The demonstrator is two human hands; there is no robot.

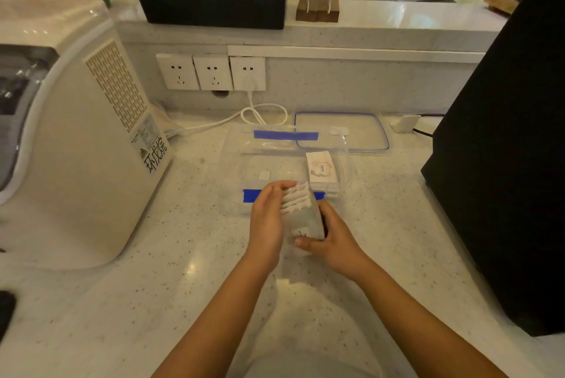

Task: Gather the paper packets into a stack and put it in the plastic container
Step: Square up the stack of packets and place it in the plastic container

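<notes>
A stack of white paper packets (301, 212) with red-striped edges is pressed between both palms just above the counter. My left hand (267, 220) holds its left side, my right hand (331, 237) cups its right side and bottom. Right behind the hands stands the clear plastic container (244, 148) with blue tape strips on its near and far walls. Inside it, at the right, leans another bunch of packets (321, 167) with a "love" print. The near wall of the container is partly hidden by my hands.
The container's clear lid (379, 130) with a blue rim lies flat behind it on the right. A white appliance (76, 145) fills the left side, a tall black machine (504, 163) the right. A white cable (263, 113) runs from the wall sockets (211, 72).
</notes>
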